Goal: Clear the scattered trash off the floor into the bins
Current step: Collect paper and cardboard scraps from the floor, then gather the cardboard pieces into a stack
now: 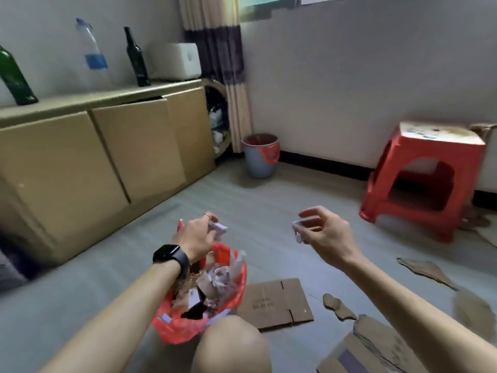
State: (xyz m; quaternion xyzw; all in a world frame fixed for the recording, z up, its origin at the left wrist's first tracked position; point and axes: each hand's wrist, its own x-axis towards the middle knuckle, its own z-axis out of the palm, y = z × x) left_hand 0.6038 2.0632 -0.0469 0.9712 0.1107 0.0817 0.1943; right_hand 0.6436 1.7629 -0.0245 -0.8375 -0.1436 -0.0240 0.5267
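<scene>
no legible text anywhere, faint printed marks on flattened cardboard sheet (274, 302), too blurred to read

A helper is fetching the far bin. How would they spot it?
Follow the long tan cabinet to its far end, where a striped curtain hangs. The far bin stands on the floor just right of the curtain's foot. It alone shows grey-blue sides under its red liner.

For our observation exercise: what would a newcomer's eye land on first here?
A red-lined bin, stuffed full, sits low at centre. The left hand above it and the right hand beside it each pinch a paper scrap. A red stool stands at right.
</scene>
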